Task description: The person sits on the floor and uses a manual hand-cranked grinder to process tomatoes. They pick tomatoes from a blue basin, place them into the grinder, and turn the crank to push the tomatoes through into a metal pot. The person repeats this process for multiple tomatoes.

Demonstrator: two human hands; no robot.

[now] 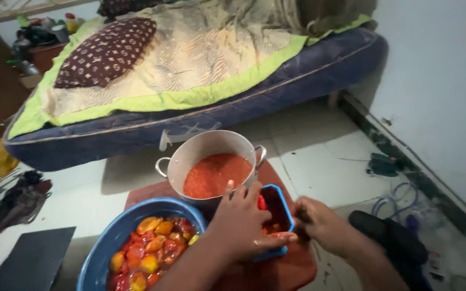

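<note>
Floor-level blue container [279, 207], mouth tilted potward.

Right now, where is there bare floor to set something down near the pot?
Bare tiled floor lies right of the metal pot, between the mattress and the wall. It is crowded in front: blue basin, blue container held by the left hand, right hand beside it, cables at the wall.
</note>
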